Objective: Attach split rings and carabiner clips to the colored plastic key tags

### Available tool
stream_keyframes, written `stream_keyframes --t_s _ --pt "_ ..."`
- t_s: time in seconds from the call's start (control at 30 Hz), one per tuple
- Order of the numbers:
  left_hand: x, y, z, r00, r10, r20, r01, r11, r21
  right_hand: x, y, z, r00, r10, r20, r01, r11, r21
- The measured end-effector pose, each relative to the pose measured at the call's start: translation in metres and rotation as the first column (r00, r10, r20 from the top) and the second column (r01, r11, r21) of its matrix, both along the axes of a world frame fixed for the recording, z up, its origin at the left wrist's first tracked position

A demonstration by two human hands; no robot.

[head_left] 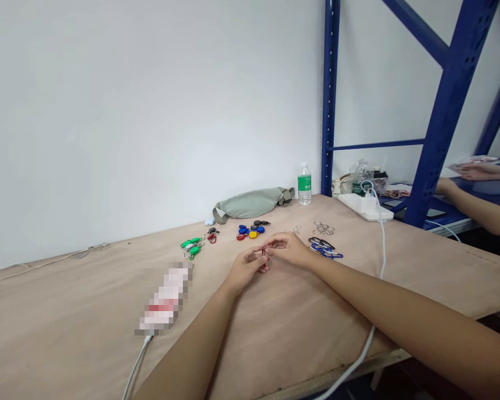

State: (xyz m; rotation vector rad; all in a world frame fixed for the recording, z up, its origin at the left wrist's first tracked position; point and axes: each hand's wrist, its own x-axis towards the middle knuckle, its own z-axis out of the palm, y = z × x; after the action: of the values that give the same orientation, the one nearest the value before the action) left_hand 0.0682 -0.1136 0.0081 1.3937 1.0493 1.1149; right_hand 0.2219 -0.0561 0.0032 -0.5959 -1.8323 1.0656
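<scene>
Both hands pinch close together, the left hand (245,266) and right hand (288,249) holding a small red clip (264,253) between their fingertips, mostly hidden, just above the middle of the counter (283,325). Just past the right hand lie carabiners (325,250); split rings (324,228) sit behind them, colored key fobs (252,229) lie to their left, and a water bottle (304,184) stands at the far edge.

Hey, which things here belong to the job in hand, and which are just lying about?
In use: left hand, right hand, small red item between them, metal split rings, carabiners, coloured key fobs.
Lying about: water bottle, waist bag, power strip.
</scene>
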Motion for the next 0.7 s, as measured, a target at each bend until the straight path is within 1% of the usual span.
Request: stream_keyframes --t_s 0.1,0.2,0.43,0.7 --pt "-0.0007 0.0006 -0.0011 0.999 0.001 -0.038 0.0 1.0 0.027 0.0016 0.0005 0.0007 0.999 -0.045 0.021 0.044 0.996 0.077" --pt "-0.0007 0.0005 -0.0012 0.998 0.017 -0.059 -0.017 1.0 0.016 0.0027 0.0009 0.0012 0.995 -0.076 0.061 0.067 0.989 0.134" --pt "0.0027 -0.0012 0.0008 0.997 0.082 -0.013 -0.082 0.997 -0.012 0.002 0.0012 0.0009 0.989 -0.123 0.08 0.108 0.98 0.168" --pt "0.0053 0.0002 0.001 0.981 0.191 0.033 -0.188 0.978 -0.088 0.0018 0.0015 -0.0029 0.989 -0.112 0.094 0.091 0.975 0.205"
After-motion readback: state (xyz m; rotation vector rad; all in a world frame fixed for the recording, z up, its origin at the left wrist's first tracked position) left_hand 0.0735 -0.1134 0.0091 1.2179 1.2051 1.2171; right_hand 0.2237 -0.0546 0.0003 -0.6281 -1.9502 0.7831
